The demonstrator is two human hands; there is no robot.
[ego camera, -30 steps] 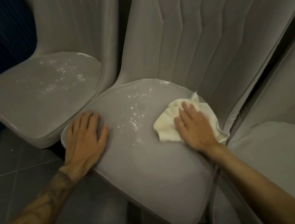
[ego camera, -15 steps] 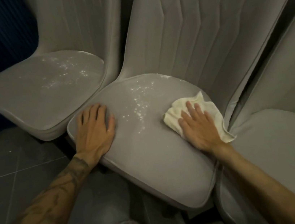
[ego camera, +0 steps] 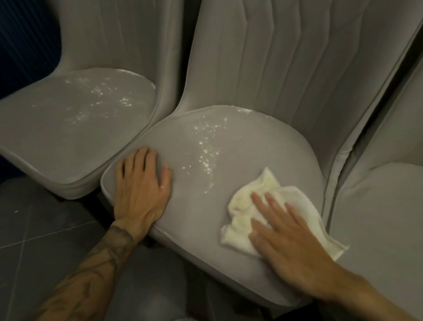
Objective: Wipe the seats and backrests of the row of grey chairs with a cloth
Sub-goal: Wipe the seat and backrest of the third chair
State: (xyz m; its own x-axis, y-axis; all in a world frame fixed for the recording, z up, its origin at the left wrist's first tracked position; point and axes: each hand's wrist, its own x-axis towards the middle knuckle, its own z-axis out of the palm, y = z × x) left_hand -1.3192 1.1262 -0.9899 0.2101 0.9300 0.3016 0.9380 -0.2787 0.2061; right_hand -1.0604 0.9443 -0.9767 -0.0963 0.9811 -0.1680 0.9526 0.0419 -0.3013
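Cloth [ego camera: 241,205] slid frontward, pressed under right fingers [ego camera: 275,207]

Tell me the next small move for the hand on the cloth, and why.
Probably sweep the cloth up and left over the white specks. The right hand presses it flat near the front right of the middle seat, the specks lie just beyond it, and the left hand rests flat on the seat's left edge.

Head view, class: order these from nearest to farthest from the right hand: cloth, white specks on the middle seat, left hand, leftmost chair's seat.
1. Cloth, under the right hand.
2. White specks, farther back on the middle seat.
3. Left hand, at its left edge.
4. Leftmost seat, neighbouring chair.
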